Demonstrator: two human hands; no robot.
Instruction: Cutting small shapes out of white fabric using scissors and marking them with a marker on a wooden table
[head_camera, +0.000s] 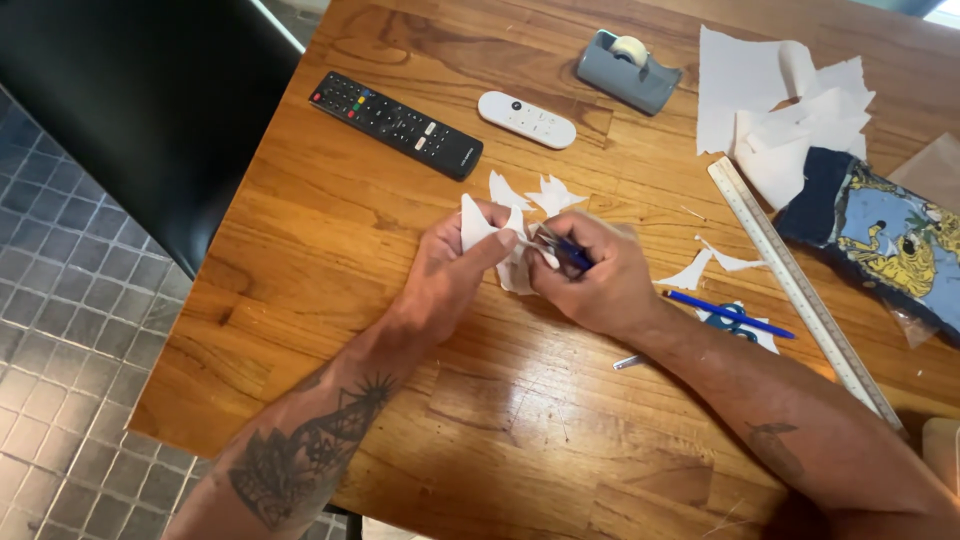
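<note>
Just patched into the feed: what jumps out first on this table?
At the centre, the left hand pinches a small white paper piece while the right hand works it with a blue-handled tool. Behind them lie a black remote and a white remote. At the right sit a long ruler and a heap of paper offcuts.

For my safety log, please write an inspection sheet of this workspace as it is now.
Surface: wooden table, varnished, with paper offcuts near the hands.
Job's things: white paper piece pinched in left hand; blue-handled cutting tool in right hand, its blade hidden.
Clutter: black remote, white remote, grey tape dispenser, paper scraps, ruler, blue pen, printed pouch.
Hands: both closed on their items, close together.
Cables: nothing seen.
Surroundings: grey tiled floor, black seat.
</note>
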